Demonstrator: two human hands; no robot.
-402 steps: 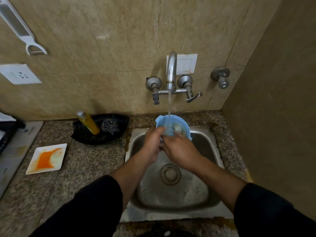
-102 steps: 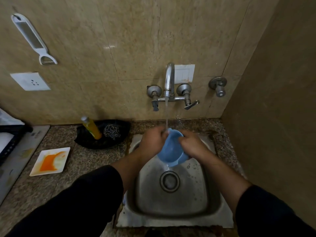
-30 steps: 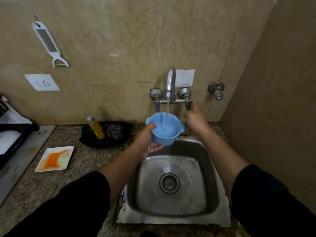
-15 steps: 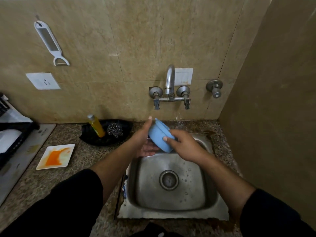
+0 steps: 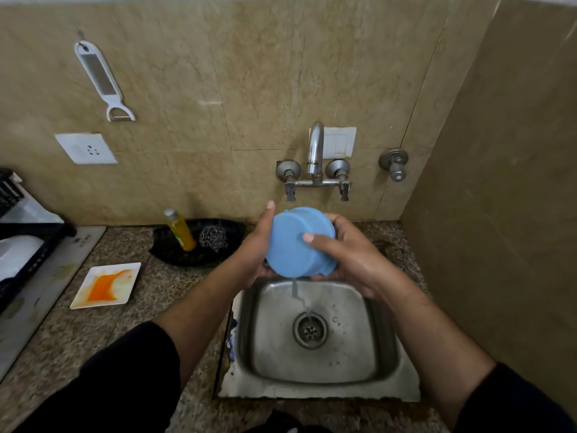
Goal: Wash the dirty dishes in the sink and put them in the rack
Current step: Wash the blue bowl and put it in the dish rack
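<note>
A blue plastic bowl (image 5: 296, 242) is held upside down over the back of the steel sink (image 5: 384, 364), its base turned toward me. Water pours from its lower rim into the drain. My left hand (image 5: 254, 248) grips its left side with the thumb up along the rim. My right hand (image 5: 343, 251) grips the right side, thumb across the base. The tap (image 5: 315, 151) above is not running. A white square plate (image 5: 106, 285) smeared with orange sauce lies on the counter at the left. A black dish rack (image 5: 28, 245) sits at the far left edge.
A black tray (image 5: 175, 251) behind the plate holds a yellow soap bottle (image 5: 180, 229) and a steel scrubber (image 5: 214, 238). A peeler (image 5: 103, 79) hangs on the tiled wall above a socket (image 5: 86, 148). A side wall closes off the right.
The tap was running into the upright bowl a second ago; my right hand left the tap handle, the flow stopped, and both hands tipped the bowl over so it empties.
</note>
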